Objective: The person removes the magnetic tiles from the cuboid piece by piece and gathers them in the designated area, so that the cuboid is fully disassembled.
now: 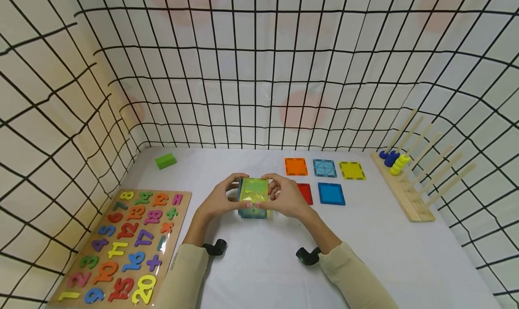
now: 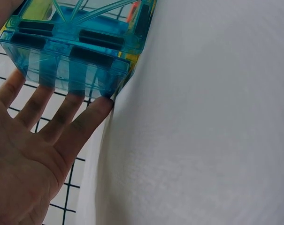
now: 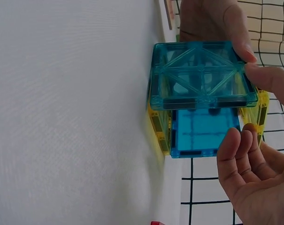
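A box of translucent magnetic tiles (image 1: 254, 190) stands between both hands, with a yellow tile on top. Its front is a teal lattice tile (image 3: 203, 75); a plain blue tile (image 3: 205, 133) shows beside it in the right wrist view. From the left, my left hand (image 1: 218, 201) holds the box, thumb at the front top edge and fingers spread along the blue side (image 2: 62, 70). Opposite it, my right hand (image 1: 289, 198) pinches the top, thumb in front and index finger at the back edge, the other fingers curled. Both thumbs nearly meet at the front.
Loose orange (image 1: 296, 166), light blue (image 1: 325, 168), yellow (image 1: 352, 170), red (image 1: 305, 193) and blue (image 1: 331, 193) tiles lie to the right. A pegged wooden board (image 1: 413, 203) holds beads farther right. On the left are a number board (image 1: 180, 210) and a green block (image 1: 166, 161). Black wire mesh encloses the table.
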### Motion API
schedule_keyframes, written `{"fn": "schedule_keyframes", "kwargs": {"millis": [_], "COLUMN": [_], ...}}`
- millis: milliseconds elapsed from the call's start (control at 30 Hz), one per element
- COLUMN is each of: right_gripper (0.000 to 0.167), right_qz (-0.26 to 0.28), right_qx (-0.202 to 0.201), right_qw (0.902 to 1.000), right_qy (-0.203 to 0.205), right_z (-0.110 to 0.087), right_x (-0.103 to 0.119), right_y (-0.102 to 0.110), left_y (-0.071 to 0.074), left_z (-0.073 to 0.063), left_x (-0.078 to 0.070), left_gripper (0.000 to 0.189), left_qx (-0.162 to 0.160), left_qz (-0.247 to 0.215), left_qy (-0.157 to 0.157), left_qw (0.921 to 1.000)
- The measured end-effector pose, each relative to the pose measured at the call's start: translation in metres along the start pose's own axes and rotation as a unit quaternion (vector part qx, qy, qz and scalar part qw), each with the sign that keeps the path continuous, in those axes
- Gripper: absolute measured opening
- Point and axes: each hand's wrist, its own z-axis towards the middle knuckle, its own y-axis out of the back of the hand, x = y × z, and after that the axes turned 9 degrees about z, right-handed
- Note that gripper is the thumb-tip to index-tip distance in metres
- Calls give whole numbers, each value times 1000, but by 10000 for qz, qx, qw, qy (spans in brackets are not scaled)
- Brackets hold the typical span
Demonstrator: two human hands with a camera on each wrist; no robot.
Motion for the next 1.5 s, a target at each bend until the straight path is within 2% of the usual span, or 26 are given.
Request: {"fn": "schedule_keyframes", "kwargs": {"millis": [300, 567, 700, 833, 1000, 1133, 1400, 1500], "right_gripper": [71, 73, 74, 73, 70, 69, 67, 66], "right_qz": [173, 203, 104, -79, -230, -288, -836, -860], "right_qx": [-296, -410, -472, -552, -628, -544, -609, -625], "right_qw": [9986, 9986, 9987, 9983, 9972, 9971, 9944, 9942], "right_qy": [391, 265, 144, 150, 321, 444, 198, 137], "right_z": [-4, -11, -17, -23, -29, -37, -53, -60], "right_x": [-6, -13, -17, -23, -31, -33, -49, -59], "right_y": [10, 27, 37, 49, 67, 84, 128, 146], "left_y": [0, 7, 8, 8, 8, 9, 9, 8], "left_z": [0, -3, -4, -3, -4, -4, -3, -4], "left_x": [1, 3, 3, 4, 4, 4, 5, 5], "left_gripper": [76, 53, 44, 43, 43, 43, 43, 44], "left_qx": [41, 19, -24, 8, 24, -6, -2, -7], "left_qz": [29, 54, 68, 23, -58, -49, -21, -35], "left_qy": [81, -104, -25, 27, 97, 77, -39, -14], "left_qw": [10000, 9999, 10000, 10000, 9999, 10000, 10000, 10000]}}
